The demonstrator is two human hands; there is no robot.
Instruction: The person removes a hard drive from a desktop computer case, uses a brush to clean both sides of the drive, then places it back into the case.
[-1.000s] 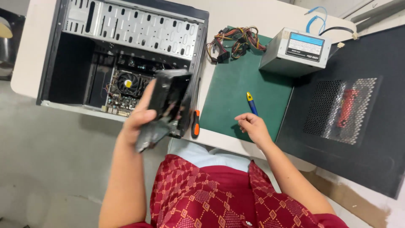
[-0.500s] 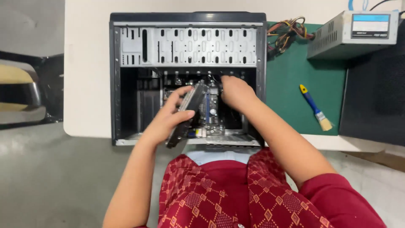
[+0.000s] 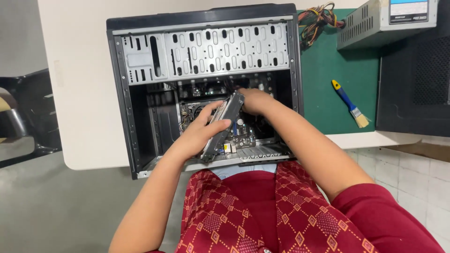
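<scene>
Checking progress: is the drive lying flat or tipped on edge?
Tipped on edge: the drive slants inside the open case, left hand gripping it.

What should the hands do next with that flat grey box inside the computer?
Probably tilt the drive level and ease it toward the metal bay. The left hand holds it slanted above the motherboard, while the right hand steadies its far end.

there is one view only, from a camera worn on the person's head, looking almost straight down and slightly forward over the lap. it sits close above the open black metal computer case (image 3: 201, 84) lying on the pale table (image 3: 79, 84), which fills the middle. the frame's right edge takes in the green cutting mat (image 3: 337, 79); the grey floor shows at the lower left.
</scene>
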